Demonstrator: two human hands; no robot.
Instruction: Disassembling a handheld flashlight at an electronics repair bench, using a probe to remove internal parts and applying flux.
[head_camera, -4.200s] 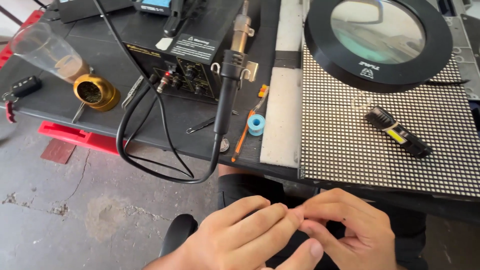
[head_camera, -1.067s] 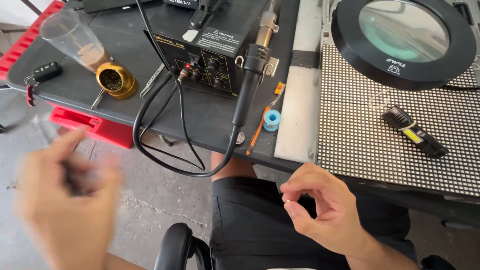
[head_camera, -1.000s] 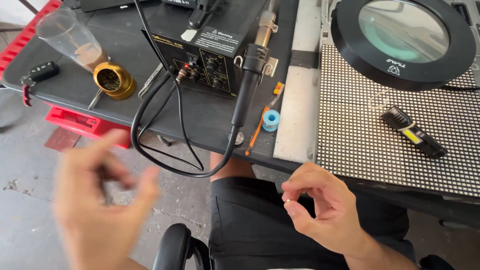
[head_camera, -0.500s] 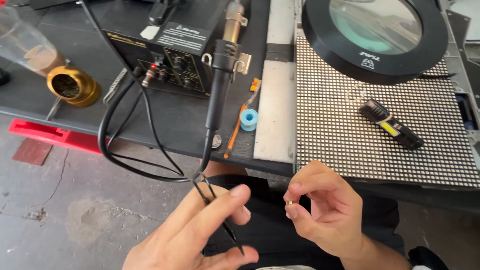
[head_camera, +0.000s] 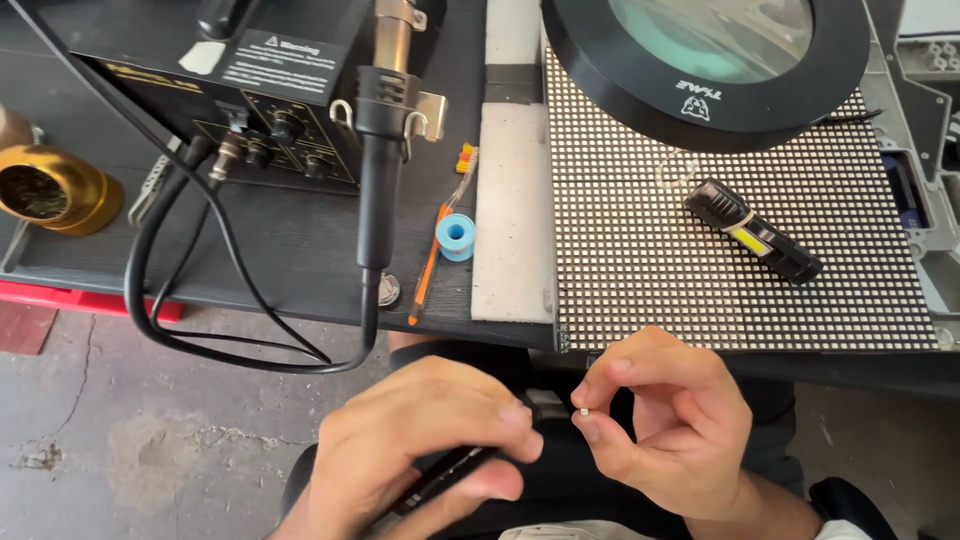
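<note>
Both hands meet now: my left hand (head_camera: 425, 445) has brought slim black tweezers (head_camera: 450, 475) to the tiny white chip (head_camera: 584, 411) pinched in my right hand (head_camera: 665, 425), below the dark counter (head_camera: 290, 250).

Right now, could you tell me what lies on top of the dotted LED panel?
A black torch lies on the LED panel; the round magnifier lamp covers its far edge.
</note>
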